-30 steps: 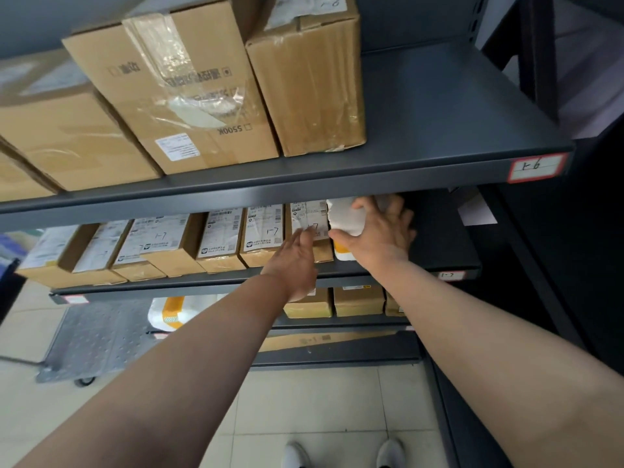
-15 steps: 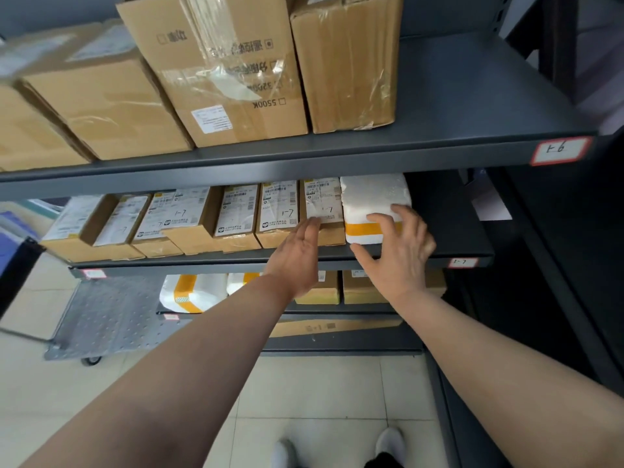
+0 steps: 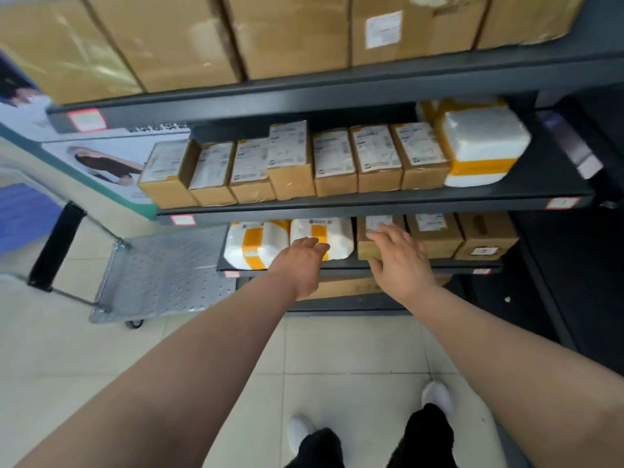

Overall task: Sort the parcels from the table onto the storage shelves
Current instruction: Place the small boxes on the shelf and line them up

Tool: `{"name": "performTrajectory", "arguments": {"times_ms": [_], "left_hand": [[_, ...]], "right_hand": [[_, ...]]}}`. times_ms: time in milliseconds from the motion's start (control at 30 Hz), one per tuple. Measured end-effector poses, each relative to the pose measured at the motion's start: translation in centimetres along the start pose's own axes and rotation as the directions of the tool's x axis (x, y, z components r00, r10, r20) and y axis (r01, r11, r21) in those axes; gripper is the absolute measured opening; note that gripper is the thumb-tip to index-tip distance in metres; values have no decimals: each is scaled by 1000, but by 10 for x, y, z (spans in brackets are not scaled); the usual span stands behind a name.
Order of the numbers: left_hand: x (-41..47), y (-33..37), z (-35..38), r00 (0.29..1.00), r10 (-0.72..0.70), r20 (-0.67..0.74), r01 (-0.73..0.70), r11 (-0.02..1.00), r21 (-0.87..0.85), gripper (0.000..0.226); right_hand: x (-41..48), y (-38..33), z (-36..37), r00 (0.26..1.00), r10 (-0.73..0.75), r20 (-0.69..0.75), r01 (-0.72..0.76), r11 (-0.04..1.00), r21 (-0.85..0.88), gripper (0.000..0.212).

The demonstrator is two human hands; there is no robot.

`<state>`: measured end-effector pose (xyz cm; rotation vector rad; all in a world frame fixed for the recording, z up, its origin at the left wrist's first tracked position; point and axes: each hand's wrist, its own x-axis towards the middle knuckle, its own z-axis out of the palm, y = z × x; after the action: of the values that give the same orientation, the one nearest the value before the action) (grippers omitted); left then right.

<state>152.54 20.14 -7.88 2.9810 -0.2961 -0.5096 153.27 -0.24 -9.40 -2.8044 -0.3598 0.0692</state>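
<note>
- Centre frame: left hand, grip spread and empty, hovers before a white parcel.
- Just right: right hand, grip spread, in front of a brown box.

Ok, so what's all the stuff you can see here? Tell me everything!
Big boxes: about five, brown, top shelf.
Small boxes: seven, brown with white labels, in a row on the middle shelf.
Foam parcel: one, white with yellow tape, right end of that row.
Taped parcels: two, white and yellow, left on the lower shelf.
Lower boxes: three, brown, right of the taped parcels.
Shelf rack: one, dark grey, straight ahead.
Trolley: one, silver, on the floor at left.
Shoes: two, white, on pale tiles.
Hands: two, bare, open; left hand in front of the taped parcels, right hand in front of the lower boxes.
</note>
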Motion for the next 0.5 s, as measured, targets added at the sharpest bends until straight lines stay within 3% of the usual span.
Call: {"name": "performTrajectory", "arguments": {"times_ms": [233,500], "left_hand": [[-51,-101,40,979,-140,147,144,989,-22,59],[-46,-160,93,950,-254,184,273,958,-87,64]], "right_hand": [[0,-79,59,992,20,128,-21,1000,7,48],[32,-93,134,968,43,247,-44,999,-1,53]]}}
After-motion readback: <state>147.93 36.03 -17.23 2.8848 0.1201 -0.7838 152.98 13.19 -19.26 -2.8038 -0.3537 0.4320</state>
